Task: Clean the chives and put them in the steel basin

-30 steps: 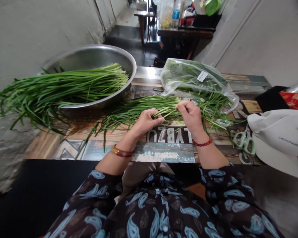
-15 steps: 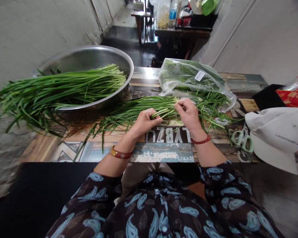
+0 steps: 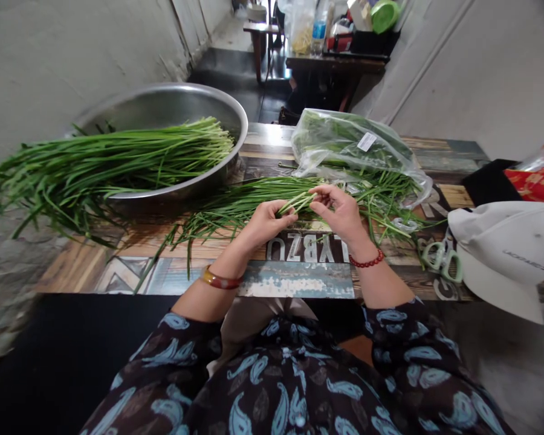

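My left hand (image 3: 269,222) is closed round a few green stems (image 3: 298,201), whose pale ends point right. My right hand (image 3: 338,211) is at those pale ends, its thumb and fingers apart and the fingertips by the stems. Behind both hands a loose pile of long green stalks (image 3: 236,202) lies on the wooden table (image 3: 299,279). A big metal bowl (image 3: 163,99) at the left holds a thick bunch of the same greens (image 3: 131,158), leaves hanging over its rim. Beyond my right hand lies a clear plastic bag (image 3: 358,142) with more greens.
Scissors with pale green handles (image 3: 442,260) and a white cap (image 3: 503,248) lie at the table's right. A black box (image 3: 487,181) and a red package (image 3: 537,181) are behind the cap. Farther back, another table (image 3: 335,63) carries a bottle (image 3: 318,30) and other items.
My right hand has moved slightly left, closer to the stem ends, and its fingers have spread from a pinch. My left hand keeps its hold. The view has shifted slightly.
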### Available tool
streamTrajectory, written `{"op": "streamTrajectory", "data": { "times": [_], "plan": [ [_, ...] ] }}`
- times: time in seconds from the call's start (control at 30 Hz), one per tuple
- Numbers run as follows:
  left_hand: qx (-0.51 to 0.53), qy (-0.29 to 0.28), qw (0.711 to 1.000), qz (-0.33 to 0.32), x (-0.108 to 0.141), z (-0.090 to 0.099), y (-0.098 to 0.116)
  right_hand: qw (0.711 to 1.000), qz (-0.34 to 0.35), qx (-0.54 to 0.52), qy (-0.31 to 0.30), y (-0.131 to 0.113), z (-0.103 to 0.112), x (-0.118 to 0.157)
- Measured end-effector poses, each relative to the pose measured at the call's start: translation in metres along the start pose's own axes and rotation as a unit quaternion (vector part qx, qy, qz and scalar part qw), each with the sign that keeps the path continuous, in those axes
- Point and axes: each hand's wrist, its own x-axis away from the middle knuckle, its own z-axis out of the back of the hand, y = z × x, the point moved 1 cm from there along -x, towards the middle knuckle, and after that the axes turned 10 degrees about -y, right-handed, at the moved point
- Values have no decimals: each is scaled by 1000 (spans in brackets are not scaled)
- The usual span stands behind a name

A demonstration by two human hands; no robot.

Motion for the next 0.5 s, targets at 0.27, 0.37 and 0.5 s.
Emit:
{"op": "streamTrajectory", "data": {
  "times": [0.27,0.37,0.5],
  "plan": [
    [21,-29,999,9,1,0,5,999,4,33,6,-3,-7,0],
    [21,-35,999,3,1,0,5,1000,-1,6,-13,-2,-11,0],
    [17,-51,998,-19,1,0,6,994,-40,-98,34,6,-7,-2]
  ]
}}
